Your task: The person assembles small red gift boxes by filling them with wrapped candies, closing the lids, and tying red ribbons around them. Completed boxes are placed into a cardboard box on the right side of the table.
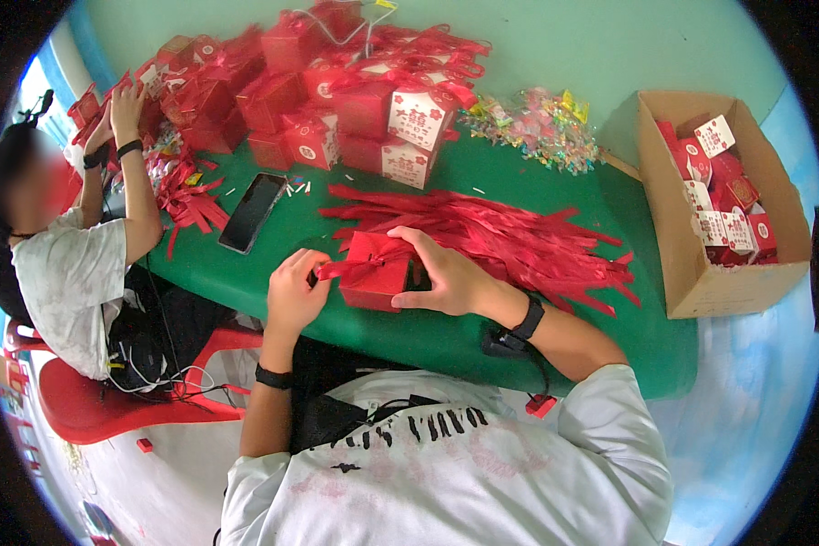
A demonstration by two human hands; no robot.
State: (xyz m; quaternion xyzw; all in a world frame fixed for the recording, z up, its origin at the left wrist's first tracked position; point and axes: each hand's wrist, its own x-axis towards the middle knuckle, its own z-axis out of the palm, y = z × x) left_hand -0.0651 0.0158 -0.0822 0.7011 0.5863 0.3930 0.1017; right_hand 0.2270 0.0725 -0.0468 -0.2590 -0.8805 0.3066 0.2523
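A small red gift box [375, 284] sits in front of me near the table's front edge, with a red ribbon [348, 267] across its top. My right hand [448, 275] grips the box from its right side, the thumb low and the fingers over the top. Closed at the box's left, my left hand [296, 287] pinches the ribbon's end and pulls it out to the left. Just beyond the box lies a broad pile of loose red ribbons [500, 238].
Many red boxes [273, 105] are stacked along the back, beside a heap of wrapped candies [541, 127]. A cardboard carton [692, 296] with boxes stands at right. A phone [252, 214] lies on the green table [610, 350]. At left, a co-worker [68, 273] sits with raised hands.
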